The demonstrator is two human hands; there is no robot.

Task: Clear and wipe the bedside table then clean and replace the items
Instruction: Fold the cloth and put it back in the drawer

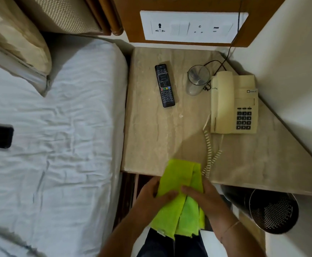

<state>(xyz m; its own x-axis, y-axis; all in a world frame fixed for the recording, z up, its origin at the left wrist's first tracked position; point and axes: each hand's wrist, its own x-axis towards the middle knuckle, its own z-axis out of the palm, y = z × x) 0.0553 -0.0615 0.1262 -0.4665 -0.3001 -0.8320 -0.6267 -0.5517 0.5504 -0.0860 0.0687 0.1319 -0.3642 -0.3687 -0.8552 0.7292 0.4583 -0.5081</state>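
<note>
- The cloth (pixel 181 184) is bright lime green, folded into several overlapping panels; its weave is too blurred to make out.
- Its long axis runs from the person's body toward the wall, the far end lying over the near edge of the desk (pixel 151 141), the near end hanging loose past that edge.
- The left hand (pixel 151 193) grips the cloth's left edge, fingers (pixel 167 194) curled shut across its top; the right hand (pixel 203 195) clamps the right side the same way, thumb tips nearly meeting at the middle.
- Beyond the cloth on the beige stone desk lies a black remote (pixel 164 85), lengthwise toward the wall, slightly tilted.
- Right of the remote stands a clear glass (pixel 197 79), upright, just beside a cream telephone (pixel 234 102).
- The telephone's coiled cord (pixel 209 154) trails down to touch the cloth's right far corner.
- Left of the desk is a bed (pixel 58 127) with a rumpled white sheet.
- Below the desk's right side stands a perforated metal bin (pixel 274 211).
</note>
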